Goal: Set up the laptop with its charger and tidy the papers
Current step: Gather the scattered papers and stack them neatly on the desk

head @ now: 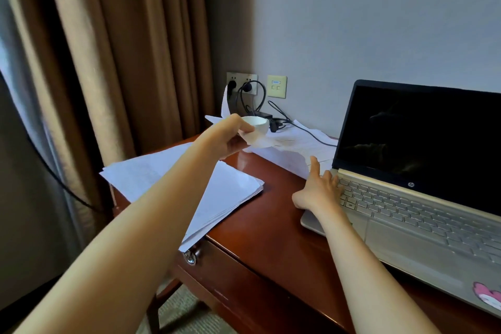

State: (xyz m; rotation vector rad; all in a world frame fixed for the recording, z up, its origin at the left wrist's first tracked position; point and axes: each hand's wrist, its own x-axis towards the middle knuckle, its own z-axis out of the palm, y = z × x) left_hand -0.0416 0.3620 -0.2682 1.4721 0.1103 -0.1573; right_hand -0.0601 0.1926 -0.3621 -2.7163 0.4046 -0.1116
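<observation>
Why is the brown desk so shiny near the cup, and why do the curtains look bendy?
Head view: the glossy reddish-brown wooden desk reflects light, a pale sheen below the small white cup; the wide-angle lens bows the brown curtains at the left edge; the dark laptop screen shows faint reflections.

The laptop (423, 160) runs off the right edge, and the cup (256, 126) hides most of the charger (267, 115).
</observation>
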